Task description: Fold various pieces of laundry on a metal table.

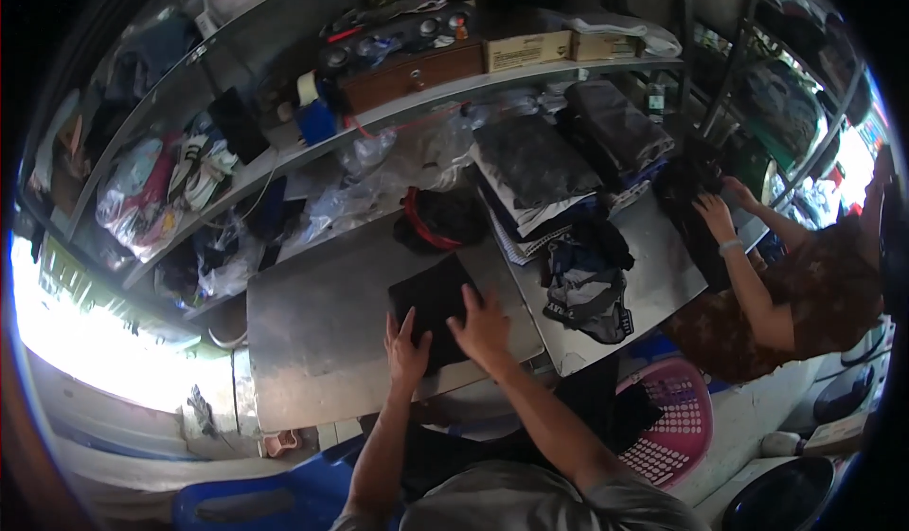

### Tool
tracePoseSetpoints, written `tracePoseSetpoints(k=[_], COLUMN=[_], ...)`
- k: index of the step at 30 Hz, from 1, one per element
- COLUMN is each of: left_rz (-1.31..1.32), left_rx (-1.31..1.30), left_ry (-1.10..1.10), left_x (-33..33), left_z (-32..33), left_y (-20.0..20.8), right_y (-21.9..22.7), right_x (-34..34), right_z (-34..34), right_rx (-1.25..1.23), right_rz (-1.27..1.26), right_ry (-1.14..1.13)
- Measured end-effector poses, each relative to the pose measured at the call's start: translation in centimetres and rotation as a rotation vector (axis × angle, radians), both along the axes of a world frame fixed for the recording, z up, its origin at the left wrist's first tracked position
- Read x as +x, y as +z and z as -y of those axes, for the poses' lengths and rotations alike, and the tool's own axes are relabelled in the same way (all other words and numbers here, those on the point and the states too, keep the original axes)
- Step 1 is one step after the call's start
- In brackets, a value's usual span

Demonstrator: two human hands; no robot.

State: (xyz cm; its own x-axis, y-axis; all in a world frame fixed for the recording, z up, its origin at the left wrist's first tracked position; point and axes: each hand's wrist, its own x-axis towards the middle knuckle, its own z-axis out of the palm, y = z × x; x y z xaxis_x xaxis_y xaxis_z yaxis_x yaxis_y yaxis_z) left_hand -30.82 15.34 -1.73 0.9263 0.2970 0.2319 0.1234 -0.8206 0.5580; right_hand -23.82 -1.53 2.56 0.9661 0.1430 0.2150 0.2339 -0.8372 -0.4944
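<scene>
A folded black garment (pixel 431 294) lies flat on the metal table (pixel 312 332) in front of me. Along its left edge rests my left hand (pixel 407 349), fingers spread. My right hand (pixel 482 327) lies on its right side with the fingers stretched out. Neither hand grips the cloth. Just beyond the garment sits a crumpled black piece of clothing with a red band (pixel 437 221). Right of my hands, a loose heap of dark and grey underwear (pixel 587 285) lies on the adjoining table.
Folded clothes (pixel 535 167) are stacked at the back of the right table. Across it, a co-worker's hands (pixel 720 211) handle black cloth. A pink laundry basket (pixel 686 417) stands below right. Shelves (pixel 379 110) with bagged items and boxes run behind. A blue chair (pixel 256 498) is lower left.
</scene>
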Motion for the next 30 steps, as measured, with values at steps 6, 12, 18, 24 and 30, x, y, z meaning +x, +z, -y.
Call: tracePoseSetpoints(k=[6, 12, 18, 24, 30], left_rz=[-0.087, 0.363, 0.625, 0.222, 0.402], left_rx=[-0.835, -0.404, -0.275, -0.27, -0.23], left_ry=[0.033, -0.257, -0.308, -0.235, -0.305], left_x=[2.7, 11.1, 25.3, 31.6, 24.6], left_z=[1.4, 5.4, 13.8, 17.4, 16.2], left_y=[2.1, 16.0, 23.5, 11.3, 11.4], right_y=[-4.5, 12.3, 22.5, 9.1, 10.4], right_x=[2.5, 13.2, 26.0, 30.8, 22.5], right_z=[-1.2, 6.3, 14.7, 18.7, 20.5], right_rx=[0.455, 0.754, 0.583, -0.092, 0.049], right_rz=[-0.258, 0.131, 0.552, 0.114, 0.581], right_ry=[0.27, 0.536, 0.291, -0.042, -0.139])
